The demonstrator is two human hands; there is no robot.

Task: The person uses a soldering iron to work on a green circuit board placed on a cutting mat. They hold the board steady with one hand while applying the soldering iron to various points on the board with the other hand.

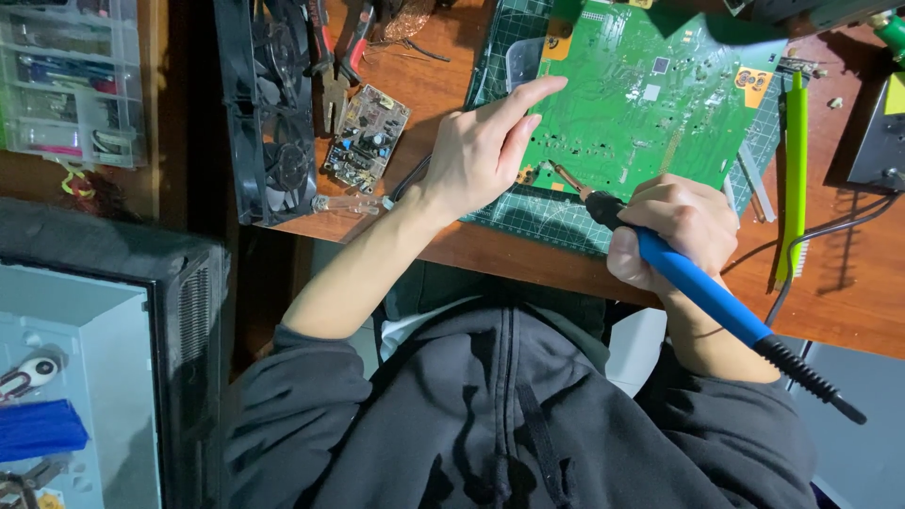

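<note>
Gripping a blue soldering iron [693, 283], right hand [671, 231] fingers clamp it; left hand [481, 151] fingers spread on green circuit board [650, 94].

Bright overhead light, sharp focus, dim left edge

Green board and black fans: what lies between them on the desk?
In the head view, a small brown circuit board lies on bare wood between the green board and the black fans.
</note>
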